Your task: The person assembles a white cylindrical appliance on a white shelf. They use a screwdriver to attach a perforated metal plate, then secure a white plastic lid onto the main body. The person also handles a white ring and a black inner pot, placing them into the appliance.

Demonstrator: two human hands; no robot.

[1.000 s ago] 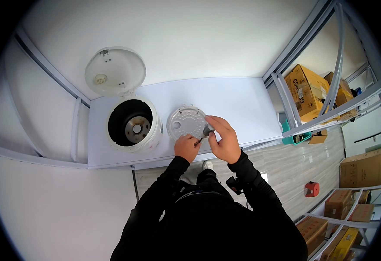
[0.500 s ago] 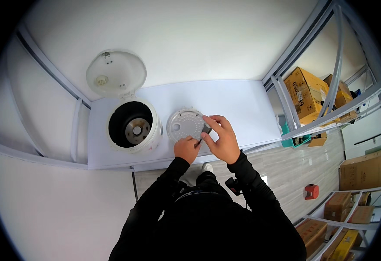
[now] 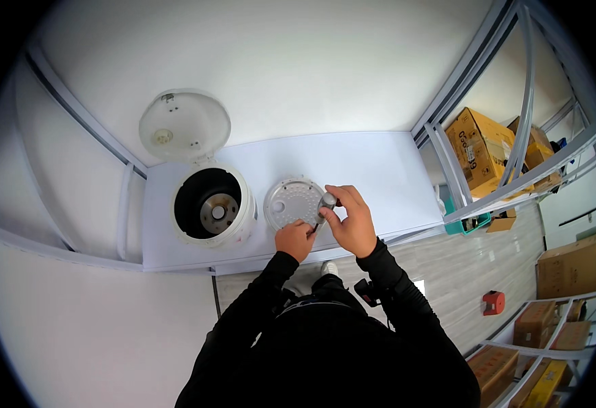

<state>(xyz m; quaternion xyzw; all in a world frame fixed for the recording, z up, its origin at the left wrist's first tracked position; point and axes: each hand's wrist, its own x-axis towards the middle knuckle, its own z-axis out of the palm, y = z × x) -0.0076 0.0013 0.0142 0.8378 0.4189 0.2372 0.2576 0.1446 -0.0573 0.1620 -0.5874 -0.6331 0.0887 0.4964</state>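
A round pale-grey plate (image 3: 296, 197) with many small dimples and one round opening lies on the white table. Above its right edge, the thumb and fingers of my right hand (image 3: 353, 221) grip a short grey cylindrical tool (image 3: 327, 200) with a thin dark end pointing down toward me; it looks like a screwdriver. My left hand (image 3: 296, 239) is at the plate's near edge. Its fingertips are pinched together by the tool's dark end, and anything between them is too small to make out.
To the left stands a white rice cooker (image 3: 214, 207), its lid (image 3: 185, 126) raised and its dark inside showing a metal heating plate. Grey frame posts flank the white table (image 3: 393, 170). Cardboard boxes (image 3: 478, 149), a teal bin (image 3: 455, 223) and a red stool (image 3: 494, 303) are off to the right.
The tool in my right hand has tilted more upright, so more of its grey body shows. Both hands stay by the plate; the whole view has shifted slightly.
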